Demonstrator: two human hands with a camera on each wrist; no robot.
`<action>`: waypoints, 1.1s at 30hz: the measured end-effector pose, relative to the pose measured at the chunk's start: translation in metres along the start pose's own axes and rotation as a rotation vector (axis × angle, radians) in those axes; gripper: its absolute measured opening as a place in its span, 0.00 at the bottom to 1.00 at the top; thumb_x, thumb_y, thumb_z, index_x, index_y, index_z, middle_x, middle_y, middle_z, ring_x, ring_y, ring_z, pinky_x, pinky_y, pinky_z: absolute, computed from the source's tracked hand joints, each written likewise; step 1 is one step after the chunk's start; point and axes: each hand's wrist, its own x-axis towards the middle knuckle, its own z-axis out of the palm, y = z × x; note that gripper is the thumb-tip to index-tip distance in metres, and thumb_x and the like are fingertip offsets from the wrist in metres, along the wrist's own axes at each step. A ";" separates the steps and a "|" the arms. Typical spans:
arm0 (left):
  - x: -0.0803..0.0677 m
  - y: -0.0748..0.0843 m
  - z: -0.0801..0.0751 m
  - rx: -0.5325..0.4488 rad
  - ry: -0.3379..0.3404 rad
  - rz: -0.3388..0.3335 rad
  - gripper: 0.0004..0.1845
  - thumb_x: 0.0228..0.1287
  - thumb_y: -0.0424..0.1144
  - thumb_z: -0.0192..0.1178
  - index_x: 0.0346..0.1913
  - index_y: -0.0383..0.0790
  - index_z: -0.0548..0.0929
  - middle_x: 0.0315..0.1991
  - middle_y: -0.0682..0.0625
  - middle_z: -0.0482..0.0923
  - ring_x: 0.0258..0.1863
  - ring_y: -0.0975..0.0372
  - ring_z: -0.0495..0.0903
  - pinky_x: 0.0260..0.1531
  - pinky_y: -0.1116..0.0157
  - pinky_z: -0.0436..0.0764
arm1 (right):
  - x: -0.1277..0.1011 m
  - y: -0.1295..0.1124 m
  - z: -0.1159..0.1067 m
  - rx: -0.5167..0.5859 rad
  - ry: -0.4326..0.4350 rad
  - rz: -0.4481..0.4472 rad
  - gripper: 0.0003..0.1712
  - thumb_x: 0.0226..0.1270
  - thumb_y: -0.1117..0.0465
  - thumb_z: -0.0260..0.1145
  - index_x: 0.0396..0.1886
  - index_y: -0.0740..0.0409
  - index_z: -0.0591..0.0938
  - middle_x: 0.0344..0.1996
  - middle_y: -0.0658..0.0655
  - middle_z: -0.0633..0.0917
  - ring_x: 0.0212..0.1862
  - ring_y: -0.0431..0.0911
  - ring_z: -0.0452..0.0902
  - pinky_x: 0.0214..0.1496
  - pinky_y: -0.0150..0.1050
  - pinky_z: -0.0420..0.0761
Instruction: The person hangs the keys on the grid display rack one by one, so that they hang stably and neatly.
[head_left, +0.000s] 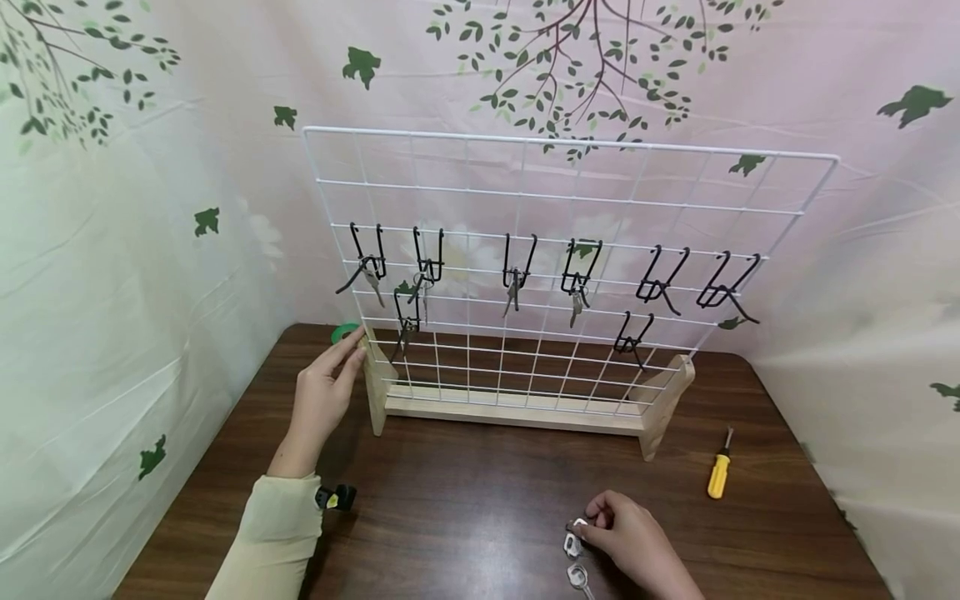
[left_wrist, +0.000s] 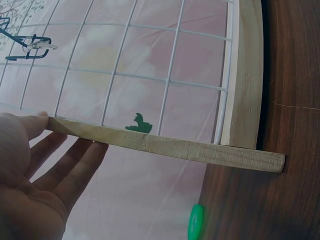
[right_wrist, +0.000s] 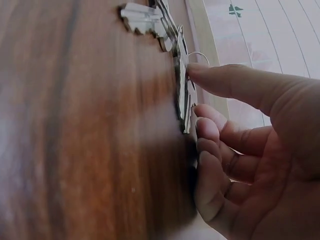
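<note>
In the head view, my left hand [head_left: 327,385] grips the wooden side post [left_wrist: 165,148] of a white wire grid rack [head_left: 495,346], thumb on one face and fingers on the other. Black double-prong hooks [head_left: 654,287] hang on the grid, several with a key [head_left: 576,307] on them. Low over the table's front, my right hand [head_left: 630,542] has its fingers curled, thumb and forefinger at a silver key [right_wrist: 184,85] with a thin ring [right_wrist: 200,56]. More keys [head_left: 577,575] lie close beside it on the wood.
A yellow-handled screwdriver [head_left: 717,477] lies on the dark wooden table [head_left: 450,483], right of the rack. Behind the left post sits a green round object [head_left: 343,332]. Leaf-printed fabric [head_left: 247,100] hangs around the table at the back and sides.
</note>
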 end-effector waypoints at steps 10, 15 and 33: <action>-0.002 0.001 -0.001 0.010 0.001 0.004 0.21 0.81 0.37 0.62 0.72 0.47 0.82 0.67 0.41 0.84 0.66 0.44 0.85 0.58 0.43 0.84 | -0.002 0.001 0.005 0.005 -0.031 -0.011 0.15 0.59 0.54 0.83 0.34 0.51 0.82 0.26 0.47 0.77 0.27 0.35 0.68 0.30 0.30 0.68; -0.001 0.001 -0.002 0.009 0.008 0.012 0.21 0.81 0.36 0.62 0.72 0.47 0.82 0.67 0.41 0.85 0.65 0.43 0.85 0.58 0.43 0.84 | -0.003 -0.004 0.008 -0.030 -0.005 -0.005 0.15 0.58 0.55 0.83 0.32 0.50 0.82 0.28 0.47 0.76 0.29 0.36 0.67 0.32 0.30 0.68; -0.002 0.000 -0.002 0.004 0.003 0.016 0.22 0.81 0.36 0.61 0.73 0.47 0.82 0.68 0.41 0.84 0.67 0.42 0.83 0.61 0.39 0.83 | -0.003 -0.002 0.009 -0.041 -0.032 -0.074 0.16 0.60 0.56 0.82 0.28 0.50 0.80 0.27 0.47 0.75 0.26 0.34 0.66 0.29 0.29 0.67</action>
